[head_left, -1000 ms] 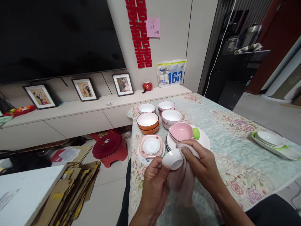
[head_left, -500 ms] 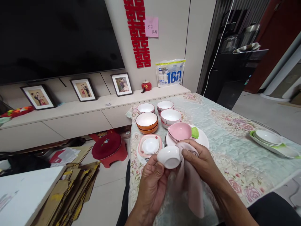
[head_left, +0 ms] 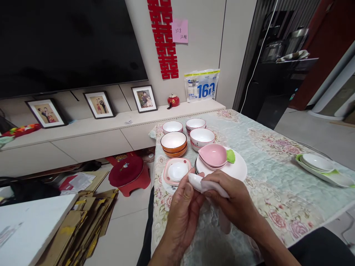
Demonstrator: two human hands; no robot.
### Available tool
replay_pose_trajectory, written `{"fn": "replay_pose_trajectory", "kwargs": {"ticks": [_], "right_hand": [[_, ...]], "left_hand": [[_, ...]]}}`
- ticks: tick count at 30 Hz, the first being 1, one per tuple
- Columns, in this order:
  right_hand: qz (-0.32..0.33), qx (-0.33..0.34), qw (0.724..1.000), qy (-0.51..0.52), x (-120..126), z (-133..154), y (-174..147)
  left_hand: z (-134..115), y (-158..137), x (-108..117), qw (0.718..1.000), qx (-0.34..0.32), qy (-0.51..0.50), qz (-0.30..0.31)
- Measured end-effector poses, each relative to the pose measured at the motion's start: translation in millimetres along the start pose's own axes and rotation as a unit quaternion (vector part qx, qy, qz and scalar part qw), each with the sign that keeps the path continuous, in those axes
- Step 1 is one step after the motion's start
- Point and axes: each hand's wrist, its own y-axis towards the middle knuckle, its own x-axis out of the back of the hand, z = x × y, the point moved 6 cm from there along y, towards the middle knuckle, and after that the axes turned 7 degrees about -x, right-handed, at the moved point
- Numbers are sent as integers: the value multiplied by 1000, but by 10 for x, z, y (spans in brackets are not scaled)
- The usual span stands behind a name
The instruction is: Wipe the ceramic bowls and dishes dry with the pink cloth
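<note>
A small white bowl point(head_left: 195, 181), tilted on edge, is gripped by my left hand point(head_left: 184, 207). My right hand point(head_left: 231, 195) pinches a pale pink cloth point(head_left: 215, 187) against the bowl's other side; part of the cloth hangs below. Just beyond my hands, a pink strawberry-shaped bowl point(head_left: 213, 155) with a green leaf handle rests on a white plate point(head_left: 240, 166). Left of it, a small white dish point(head_left: 178, 171) sits in a pink-rimmed square dish point(head_left: 167, 173).
Behind stand stacked orange bowls point(head_left: 174, 144) and red-rimmed white bowls point(head_left: 202, 138). A green-edged leaf-shaped dish point(head_left: 330, 177) holding white dishes lies at the right of the flowered tablecloth point(head_left: 277, 177). Left on the floor are a red stool point(head_left: 127, 173) and flattened cardboard point(head_left: 80, 221).
The white bowl has turned from showing its underside to edge-on. My right hand has moved left and wrapped the cloth over the bowl's side, with less cloth hanging down.
</note>
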Motion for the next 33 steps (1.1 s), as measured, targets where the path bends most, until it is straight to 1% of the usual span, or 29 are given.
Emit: {"fn": "replay_pose_trajectory", "kwargs": {"ticks": [1,3,7,11,14,15,17,19,21,25,27,28,30,33], "right_hand": [[12,22,1000,-19,-28,38,-3],[38,40,998,-30,-63,72,-8],[87,51,995,1,-39,67,-21],[135,42,990,-4,41,-5,-41],[156,20,987,-36,118,-80,-40],[149,7,987,-55,149,-104,-32],[110,-23,989,-92,211,-131,-11],[75,-34,991,-110,219,-105,-5],[65,-12,993,-101,148,-35,-17],[21,82,994,-66,-12,87,-54],[10,106,992,-66,-74,75,-60],[8,107,991,-75,-99,55,-59],[5,93,989,-113,-129,5,-53],[12,37,984,-176,-139,-63,-52]], "left_hand": [[-13,-3,-6,1000,1,10,2],[-32,-6,-9,1000,6,22,10],[-64,10,15,1000,6,0,17],[-34,16,45,999,44,-28,11],[-8,1,62,996,76,-39,11],[1,-6,64,995,87,-38,14],[15,-15,57,994,101,-30,23],[21,-15,41,994,99,-14,31],[31,-16,18,995,92,-3,38],[102,-56,-40,991,114,-6,73],[120,-79,-49,989,117,-10,88],[120,-85,-45,989,113,-5,93],[114,-89,-20,990,100,23,96],[63,-77,26,989,52,96,102]]}}
